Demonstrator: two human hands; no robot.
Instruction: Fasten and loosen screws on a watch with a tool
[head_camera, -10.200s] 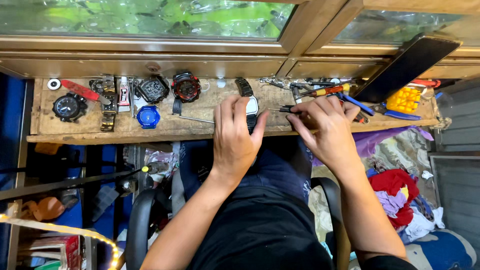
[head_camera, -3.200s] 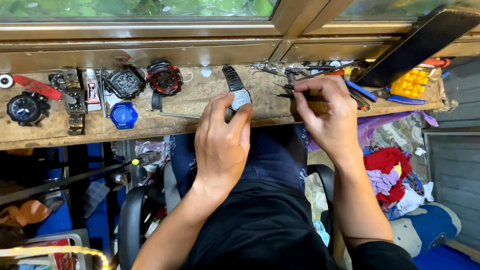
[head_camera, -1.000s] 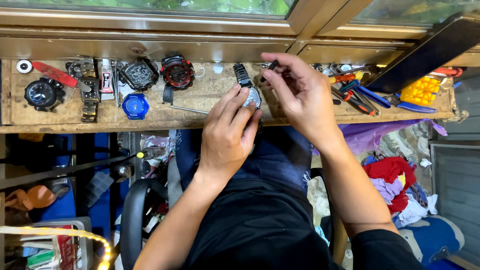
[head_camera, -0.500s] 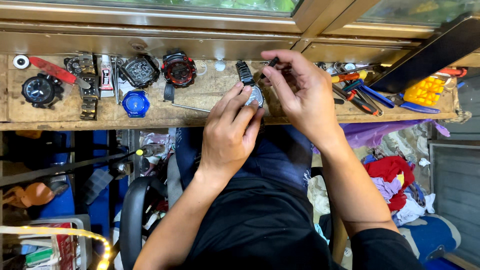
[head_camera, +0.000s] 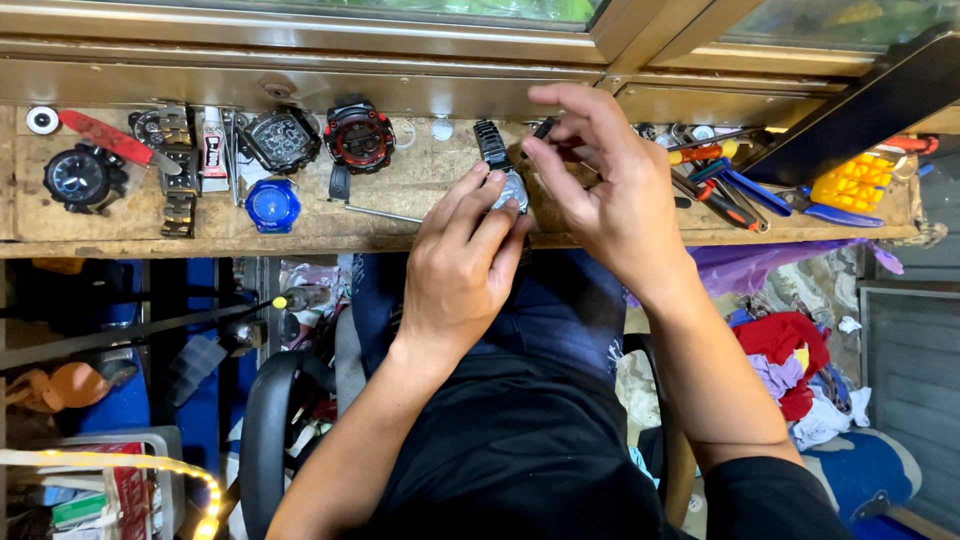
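Left hand (head_camera: 462, 265): we clasp the watch (head_camera: 510, 185) on the bench (head_camera: 420, 205). Right hand (head_camera: 610, 190): fingertips pinch a small dark part (head_camera: 543, 128).

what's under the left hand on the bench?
The left hand pins a metal-band watch on the wooden bench; its dark band and part of the case show above the fingers. The rest of the watch is covered.

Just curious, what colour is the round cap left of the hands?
Blue, seen clearly in the head view.
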